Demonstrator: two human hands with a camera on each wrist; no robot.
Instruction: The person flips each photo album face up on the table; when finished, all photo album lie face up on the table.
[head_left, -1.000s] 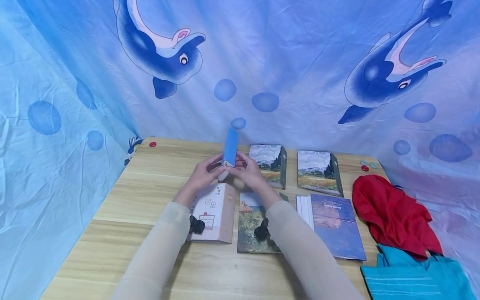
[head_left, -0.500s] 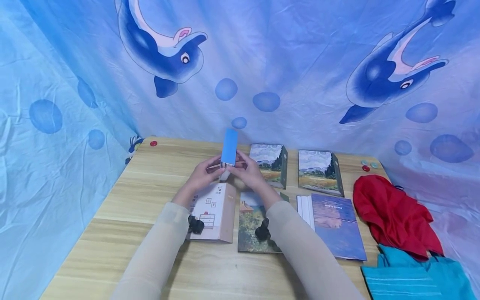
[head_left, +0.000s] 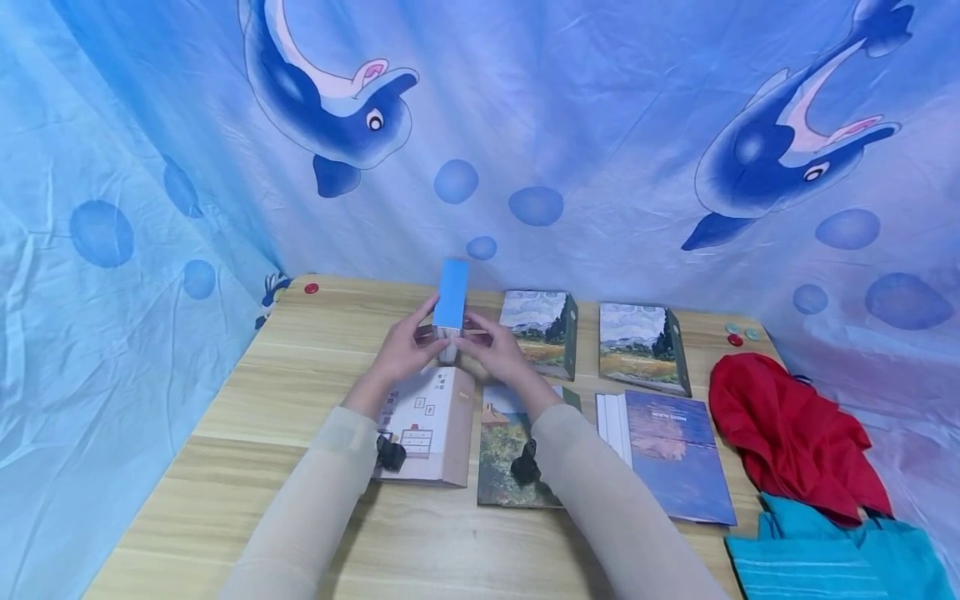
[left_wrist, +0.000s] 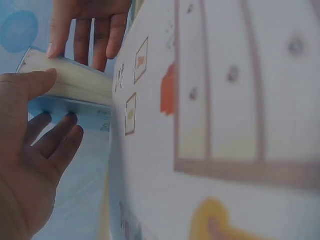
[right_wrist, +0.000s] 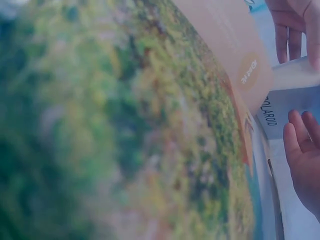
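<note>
A blue photo album (head_left: 452,296) stands on end between both hands, just behind a white and pink album (head_left: 427,425) with a drawn dresser on it. My left hand (head_left: 405,346) holds its left side; in the left wrist view the thumb lies on the page edges and the fingers (left_wrist: 60,120) touch the blue cover. From the other side my right hand (head_left: 495,346) holds the same album, thumb toward the near page edge. Lettering reading "OLAROID" shows on the cover in the right wrist view. Whether the album's lower end touches the table is hard to tell.
Two landscape-painting albums (head_left: 536,329) (head_left: 641,346) lie at the back right. Nearer are a green garden album (head_left: 510,450), under the right forearm, and a purple-blue album (head_left: 678,454). Red cloth (head_left: 787,433) and teal cloth (head_left: 832,558) lie at the right edge.
The blue album has shifted slightly left and come more upright, with more of its page end showing. My left fingers have spread along its side; both hands stay on it.
</note>
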